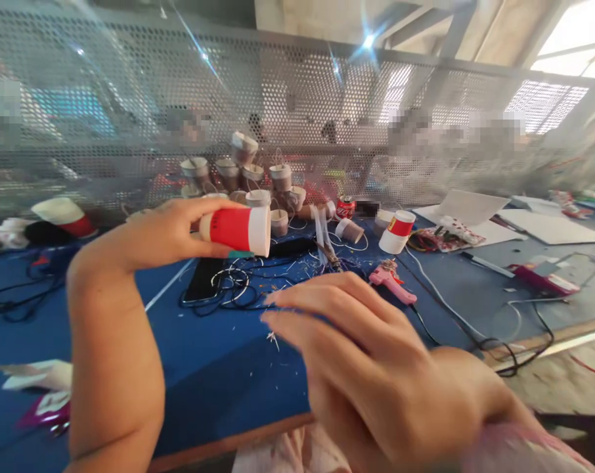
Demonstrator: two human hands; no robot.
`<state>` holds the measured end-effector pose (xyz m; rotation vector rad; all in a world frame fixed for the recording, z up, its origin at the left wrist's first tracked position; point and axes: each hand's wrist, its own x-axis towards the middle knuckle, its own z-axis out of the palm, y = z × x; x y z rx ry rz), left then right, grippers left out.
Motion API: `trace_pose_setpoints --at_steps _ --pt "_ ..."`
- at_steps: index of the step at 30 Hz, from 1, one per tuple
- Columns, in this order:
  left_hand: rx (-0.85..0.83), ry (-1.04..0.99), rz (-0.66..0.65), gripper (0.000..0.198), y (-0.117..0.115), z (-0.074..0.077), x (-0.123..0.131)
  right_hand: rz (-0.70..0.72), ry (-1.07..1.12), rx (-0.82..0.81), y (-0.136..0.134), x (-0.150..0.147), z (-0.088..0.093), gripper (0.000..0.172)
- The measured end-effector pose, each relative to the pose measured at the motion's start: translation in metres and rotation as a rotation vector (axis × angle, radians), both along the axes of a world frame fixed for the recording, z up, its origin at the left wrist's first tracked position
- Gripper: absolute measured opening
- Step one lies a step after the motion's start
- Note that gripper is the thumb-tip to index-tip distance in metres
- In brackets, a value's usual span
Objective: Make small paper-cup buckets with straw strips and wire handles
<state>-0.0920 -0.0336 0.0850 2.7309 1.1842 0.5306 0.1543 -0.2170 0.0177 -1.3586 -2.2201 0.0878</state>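
Left hand [164, 230] grasps a red-and-white paper cup [236, 230] sideways; right hand [376, 368] – blurred, fingers seemingly loose and empty – hovers nearer, above the blue table [219, 368].

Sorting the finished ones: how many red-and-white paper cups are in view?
3. One red-and-white paper cup is held sideways in the left hand; one stands upside down right of the small red can; one lies tipped at far left. The cluttered cup pile may hide more.

right hand [376, 368] motion-blurred, figures behind mesh screen [297, 98] pixelated, left elbow cut off
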Motion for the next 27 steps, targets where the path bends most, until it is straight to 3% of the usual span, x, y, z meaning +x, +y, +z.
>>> trace_pose_setpoints --at_steps 2,3,5,8,12,16,18,20,24,27 --pt "-0.032 0.059 0.027 0.075 0.005 -0.003 -0.004 -0.055 -0.05 0.043 0.043 -0.001 -0.003 0.042" --pt "-0.023 0.077 0.045 0.076 0.008 -0.005 -0.005 -0.204 -0.084 0.022 0.065 0.004 -0.012 0.039" --pt "0.01 0.089 0.069 0.08 0.013 -0.01 -0.006 -0.507 -0.201 -0.126 0.108 0.024 -0.038 0.037" --pt "-0.027 0.142 0.028 0.08 0.02 -0.017 0.002 -0.63 -0.291 -0.399 0.153 0.057 -0.079 0.047" --pt "-0.147 0.214 -0.022 0.061 0.028 -0.026 0.019 -0.662 -0.246 -0.471 0.169 0.072 -0.103 0.051" --pt "-0.174 0.066 -0.057 0.058 0.04 -0.043 0.045 -0.731 -0.184 -0.402 0.165 0.062 -0.11 0.053" --pt "-0.159 -0.164 -0.088 0.061 0.044 -0.064 0.063 -0.73 -0.144 -0.396 0.164 0.059 -0.114 0.061" --pt "-0.194 -0.485 -0.067 0.063 0.044 -0.094 0.08 -0.701 -0.098 -0.435 0.166 0.061 -0.117 0.066" --pt "-0.671 -0.947 -0.048 0.054 0.031 -0.165 0.1 -0.678 -0.022 -0.481 0.169 0.068 -0.114 0.058" --pt "-0.883 -1.123 -0.001 0.058 0.023 -0.198 0.102 -0.69 -0.001 -0.409 0.167 0.072 -0.109 0.048"
